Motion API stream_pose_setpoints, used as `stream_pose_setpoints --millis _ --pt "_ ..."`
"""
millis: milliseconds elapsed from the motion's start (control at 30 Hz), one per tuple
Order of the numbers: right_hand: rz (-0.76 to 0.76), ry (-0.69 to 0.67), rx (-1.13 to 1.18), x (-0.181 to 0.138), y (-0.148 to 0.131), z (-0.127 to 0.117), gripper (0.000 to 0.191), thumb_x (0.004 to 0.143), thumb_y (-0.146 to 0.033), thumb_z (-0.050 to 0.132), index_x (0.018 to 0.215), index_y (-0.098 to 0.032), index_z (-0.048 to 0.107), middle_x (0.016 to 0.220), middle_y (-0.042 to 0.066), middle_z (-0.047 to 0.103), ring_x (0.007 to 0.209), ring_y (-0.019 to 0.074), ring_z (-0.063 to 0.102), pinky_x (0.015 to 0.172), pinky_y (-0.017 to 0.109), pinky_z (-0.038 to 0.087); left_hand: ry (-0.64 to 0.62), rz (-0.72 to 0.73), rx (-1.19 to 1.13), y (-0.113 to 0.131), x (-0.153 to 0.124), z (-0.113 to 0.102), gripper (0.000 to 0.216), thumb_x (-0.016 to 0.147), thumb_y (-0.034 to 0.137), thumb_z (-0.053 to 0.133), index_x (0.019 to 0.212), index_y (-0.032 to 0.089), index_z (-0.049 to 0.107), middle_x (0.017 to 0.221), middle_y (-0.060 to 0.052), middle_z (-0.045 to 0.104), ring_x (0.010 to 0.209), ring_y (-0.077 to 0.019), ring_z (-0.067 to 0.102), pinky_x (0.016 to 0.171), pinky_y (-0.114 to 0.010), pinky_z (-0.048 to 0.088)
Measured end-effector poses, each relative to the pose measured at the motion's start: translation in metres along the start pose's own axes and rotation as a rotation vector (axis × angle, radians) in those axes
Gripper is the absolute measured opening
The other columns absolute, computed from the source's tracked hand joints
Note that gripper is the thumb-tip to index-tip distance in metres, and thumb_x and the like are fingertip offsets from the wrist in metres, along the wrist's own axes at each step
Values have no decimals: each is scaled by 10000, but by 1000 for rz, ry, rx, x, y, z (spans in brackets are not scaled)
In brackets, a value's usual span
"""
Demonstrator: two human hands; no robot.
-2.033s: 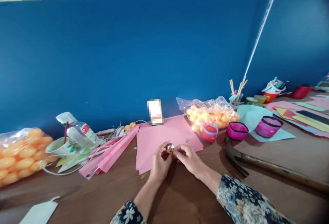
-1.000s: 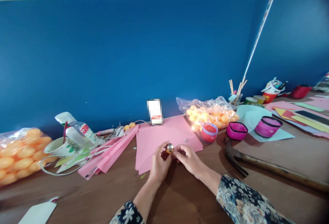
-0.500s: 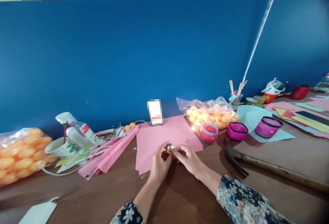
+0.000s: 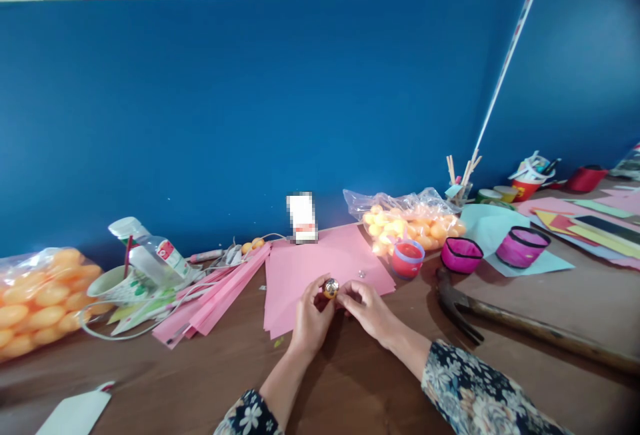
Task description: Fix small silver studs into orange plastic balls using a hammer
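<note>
My left hand (image 4: 310, 318) pinches a small orange ball with a shiny metal cap (image 4: 331, 287) between thumb and fingers, just above the near edge of a pink paper sheet (image 4: 320, 265). My right hand (image 4: 367, 308) meets it from the right, its fingertips curled and pressed against the same ball. Both wrists rest on the brown table (image 4: 350, 382). A tiny silver piece (image 4: 361, 274) lies on the pink sheet a little beyond my right hand.
A bag of orange balls (image 4: 410, 222), a red cup (image 4: 407, 258) and two pink cups (image 4: 461, 254) stand at the right. A hammer (image 4: 500, 322) lies to the right. At the left are a pink paper stack (image 4: 220, 295), a bottle (image 4: 150, 252) and another ball bag (image 4: 40, 298).
</note>
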State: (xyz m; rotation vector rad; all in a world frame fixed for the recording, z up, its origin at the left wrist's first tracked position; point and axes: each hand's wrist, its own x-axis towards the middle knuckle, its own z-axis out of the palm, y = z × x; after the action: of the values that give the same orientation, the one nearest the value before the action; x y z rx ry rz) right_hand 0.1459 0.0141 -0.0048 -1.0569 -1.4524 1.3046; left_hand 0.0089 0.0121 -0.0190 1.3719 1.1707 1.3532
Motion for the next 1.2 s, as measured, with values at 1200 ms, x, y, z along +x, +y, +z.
stream_pose_setpoints --millis 1200 --pt "-12 -5 -2 1 1 0 200 745 -358 569 717 -160 562 627 -14 558 548 100 488 510 213 396 -3 1 -4 -5 0 0 435 671 127 593 1099 158 522 1082 -96 599 910 -200 609 765 -311 513"
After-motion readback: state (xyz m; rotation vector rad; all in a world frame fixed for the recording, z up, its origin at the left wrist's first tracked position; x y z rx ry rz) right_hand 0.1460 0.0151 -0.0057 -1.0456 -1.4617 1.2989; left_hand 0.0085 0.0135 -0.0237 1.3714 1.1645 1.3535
